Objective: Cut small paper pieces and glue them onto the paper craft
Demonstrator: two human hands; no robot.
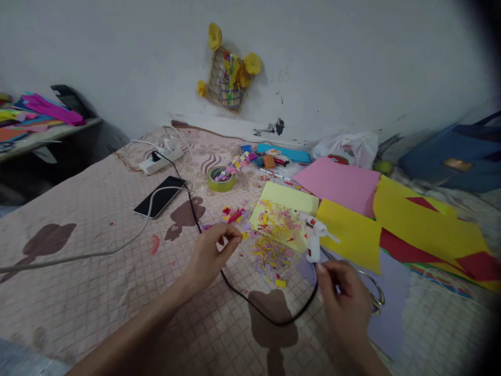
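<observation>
My right hand (346, 303) pinches the black cord (282, 322) just below the handle of a small white glue gun (314, 243). The gun's nozzle end lies over yellow paper. My left hand (211, 255) is above the cloth with thumb and fingertips pressed together; whatever may be between them is too small to make out. Close to its fingertips lie small red and purple paper pieces (234, 214). Between the hands is a heap of thin yellow and purple paper strips (270, 256). Scissors (373, 290) rest partly behind my right hand.
A pale yellow sheet (291, 194) carries paper scraps. Yellow (350, 230) and pink sheets (340, 183) spread to the right. A tape roll (221, 180) holds small paper pieces. A phone (160, 197) and a power strip (161, 161) are at left, with a white cable (97, 254) crossing the cloth.
</observation>
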